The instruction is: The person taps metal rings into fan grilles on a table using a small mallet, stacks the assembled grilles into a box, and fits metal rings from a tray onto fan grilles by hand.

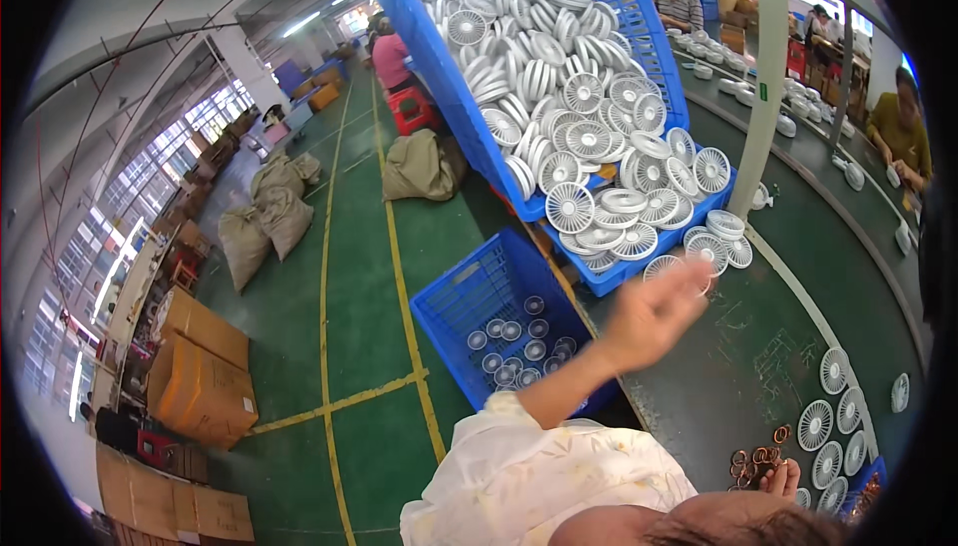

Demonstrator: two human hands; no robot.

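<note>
My left hand (654, 314) reaches over the workbench in front of the blue crate. Its fingers are blurred and overlap a round white fan grille (663, 268), so whether they grip it cannot be told. More white grilles (570, 208) heap up in the tilted crate (454, 97) and spill out at its lower edge. Near the bottom right, only the fingers of my right hand (781, 479) show, beside several copper-coloured rings (740, 468); my head and shoulder hide the rest. Several grilles (815, 424) lie on the bench to the right of that hand.
A lower blue crate (469, 291) with several small round parts stands left of the bench. A pale green post (760, 87) rises beyond the heap. A conveyor (798, 162) runs along the right, where a co-worker (903, 137) sits. Sacks (419, 165) and cartons (205, 376) stand on the green floor.
</note>
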